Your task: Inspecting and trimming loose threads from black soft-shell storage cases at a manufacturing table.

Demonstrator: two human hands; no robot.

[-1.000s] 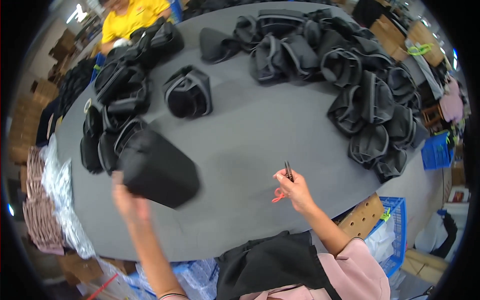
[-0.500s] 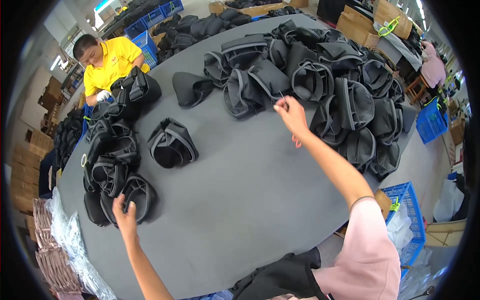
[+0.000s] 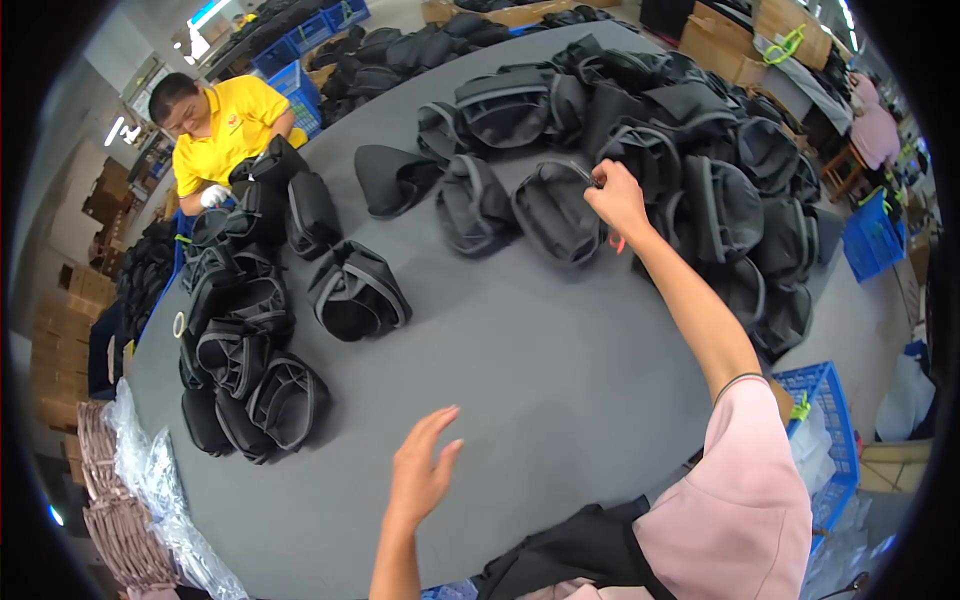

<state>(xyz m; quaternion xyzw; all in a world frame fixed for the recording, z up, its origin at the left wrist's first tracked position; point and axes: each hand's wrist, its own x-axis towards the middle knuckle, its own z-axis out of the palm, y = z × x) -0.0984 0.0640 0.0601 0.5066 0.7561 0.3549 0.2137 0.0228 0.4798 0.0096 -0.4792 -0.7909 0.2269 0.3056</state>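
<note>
Moved since earlier frame: L hand (image 3: 422, 470) off L row, now above front-middle of bench (image 3: 530, 350); pouch (image 3: 560, 222) near R hand (image 3: 617, 197) pulled nearer, mouth now facing cam.

Head view: pouch blk, soft fabric, grey trim round oval mouth, folds visible inside; sits on bench at near edge of the big pouch pile (image 3: 725, 205), R hand at its upper-R rim. R fingers curled round dark snips (image 3: 590, 177), red loop (image 3: 616, 241) hanging below. L fingers spread, thumb apart, holding nothing.

Hard to see: snips mostly covered by R hand; can't tell if R fingers also pinch the rim. Pile pouches overlap, many part-hidden. L forearm cut off at lower edge.

Containers: blue crate (image 3: 850, 440) at R w/ whitish plastic (image 3: 812, 440) inside; far blue crate (image 3: 873, 240) contents unclear.
</note>
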